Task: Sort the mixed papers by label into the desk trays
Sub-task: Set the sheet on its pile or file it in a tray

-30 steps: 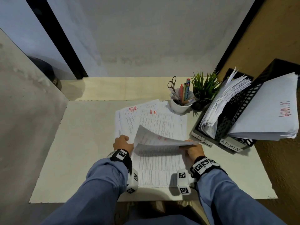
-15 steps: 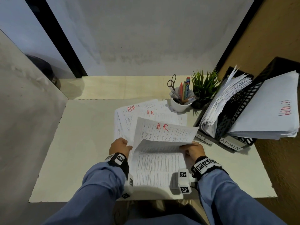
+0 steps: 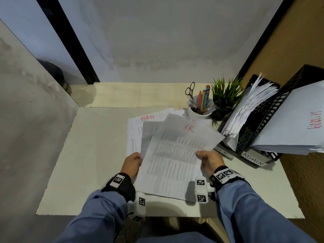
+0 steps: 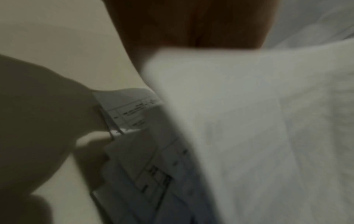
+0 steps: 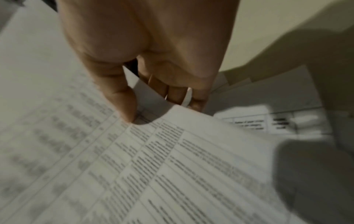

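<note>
I hold a printed sheet marked HR in red (image 3: pixel 177 151) lifted off the desk and tilted toward the right. My right hand (image 3: pixel 203 155) pinches its right edge, with the thumb (image 5: pixel 124 104) on top and the fingers (image 5: pixel 172 94) beneath. At the sheet's left edge my left hand (image 3: pixel 137 159) grips the paper; its fingers are hidden under the blurred sheet (image 4: pixel 249 121). Under it lies the mixed pile, with an ADMIN sheet (image 3: pixel 147 118) showing. On the right stand the black HR tray (image 3: pixel 252 127) and the black ADMIN tray (image 3: pixel 273 155), both stuffed with papers.
A white cup of pens and scissors (image 3: pixel 199 109) and a small green plant (image 3: pixel 226 97) stand behind the pile, next to the trays. Bare desk top (image 3: pixel 98 146) stretches to the left. A wall closes the back, a brown panel the right.
The HR sheet has risen from a low curl over the pile to a raised, right-tilted position. My left hand has gone from resting on the pile to gripping the sheet's left edge.
</note>
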Tool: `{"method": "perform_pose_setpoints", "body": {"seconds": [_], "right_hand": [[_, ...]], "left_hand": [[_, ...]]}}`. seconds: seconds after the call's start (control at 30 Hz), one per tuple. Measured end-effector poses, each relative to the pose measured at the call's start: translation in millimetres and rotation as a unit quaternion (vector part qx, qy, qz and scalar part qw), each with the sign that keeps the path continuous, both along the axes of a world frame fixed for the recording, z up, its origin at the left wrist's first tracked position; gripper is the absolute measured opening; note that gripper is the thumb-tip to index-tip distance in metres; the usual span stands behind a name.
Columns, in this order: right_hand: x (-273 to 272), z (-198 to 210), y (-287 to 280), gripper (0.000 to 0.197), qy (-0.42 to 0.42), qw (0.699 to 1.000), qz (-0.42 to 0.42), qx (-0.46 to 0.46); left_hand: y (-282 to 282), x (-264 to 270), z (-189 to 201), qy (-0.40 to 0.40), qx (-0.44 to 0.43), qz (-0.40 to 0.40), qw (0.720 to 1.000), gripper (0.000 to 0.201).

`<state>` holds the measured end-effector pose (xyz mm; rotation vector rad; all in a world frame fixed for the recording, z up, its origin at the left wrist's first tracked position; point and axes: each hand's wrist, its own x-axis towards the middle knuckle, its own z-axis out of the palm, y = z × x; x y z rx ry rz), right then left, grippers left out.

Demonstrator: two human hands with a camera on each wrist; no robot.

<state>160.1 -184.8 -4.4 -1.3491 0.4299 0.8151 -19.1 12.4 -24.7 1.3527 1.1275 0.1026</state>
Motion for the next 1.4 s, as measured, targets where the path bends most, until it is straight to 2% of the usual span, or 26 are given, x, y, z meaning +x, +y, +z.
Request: {"method": "perform_pose_setpoints", "body": {"seconds": [0.03,0.07,0.13,0.17,0.27,0.4,0.5,0.63,0.7,0.8,0.93,1.03,1.13,1.2,1.27,1.3,1.33,1.37,1.4], "right_hand": [[0.5,2.4,3.8,0.027,-0.011,1.000,0.002,0.006],[0.8,6.0,7.4,0.031,-0.022,1.000,0.002,0.011],[0.9,15.8,13.2,0.031,-0.044,0.999,0.008,0.024],[0.7,22.3,16.2,0.029,-0.056,0.998,0.015,0.027],[1.9,45.2,25.0,0.022,-0.115,0.992,0.037,0.035],[6.4,74.6,32.9,0.018,-0.280,0.959,0.049,-0.003],[6.4,93.4,31.6,0.024,-0.334,0.942,0.012,0.027],[-6.2,87.8,25.6,0.024,-0.316,0.948,0.031,0.035],[-14.4,75.6,24.0,0.025,-0.286,0.955,0.077,0.005],[-21.7,62.0,24.2,0.031,-0.277,0.950,0.143,-0.030],[-15.4,75.2,27.1,0.027,-0.293,0.948,0.117,-0.030],[2.0,101.5,23.6,0.019,-0.374,0.919,0.119,-0.033],[29.0,123.5,13.0,0.021,-0.454,0.888,0.058,-0.041],[52.8,126.5,4.5,0.031,-0.493,0.855,-0.007,-0.164],[74.7,120.8,-4.7,0.068,-0.445,0.823,-0.022,-0.352],[82.4,117.3,-8.1,0.086,-0.386,0.831,-0.003,-0.400],[88.4,112.2,-10.6,0.098,-0.324,0.851,0.021,-0.413],[92.8,105.2,-12.8,0.102,-0.270,0.874,0.040,-0.402],[95.9,98.7,-15.1,0.098,-0.235,0.893,0.052,-0.381]], "left_hand": [[-2.1,3.3,5.8,-0.018,-0.031,-0.001,0.999,0.023],[-3.1,5.3,9.2,-0.048,-0.073,-0.001,0.996,0.031],[-4.7,12.3,20.6,-0.098,-0.122,-0.005,0.988,0.060],[-5.6,17.2,29.9,-0.119,-0.108,-0.019,0.987,0.061],[-9.7,37.6,62.0,-0.176,-0.023,-0.017,0.984,0.021],[-3.3,54.7,92.1,-0.177,0.139,-0.010,0.974,0.031],[-2.1,57.4,104.1,-0.218,0.159,0.020,0.963,0.037],[-7.6,48.9,93.0,-0.178,0.142,-0.001,0.974,0.040],[-16.7,45.3,85.6,-0.143,0.098,-0.003,0.985,0.035],[-30.1,41.8,75.2,-0.091,0.036,-0.003,0.995,0.028],[-22.1,41.7,74.6,-0.085,0.114,-0.013,0.990,0.021],[-14.2,49.3,99.4,-0.119,0.196,-0.017,0.973,0.003],[-6.2,63.8,131.2,-0.188,0.226,-0.009,0.956,0.004],[-3.4,76.8,149.4,-0.219,0.245,-0.028,0.944,0.007],[-4.5,93.0,166.6,-0.214,0.285,-0.052,0.933,0.013],[-6.4,102.4,176.3,-0.213,0.300,-0.061,0.928,0.016],[-9.2,112.4,185.4,-0.213,0.310,-0.071,0.924,0.017],[-11.9,122.5,192.4,-0.209,0.321,-0.083,0.920,0.016],[-15.1,132.2,198.5,-0.203,0.331,-0.098,0.916,0.014]]}}
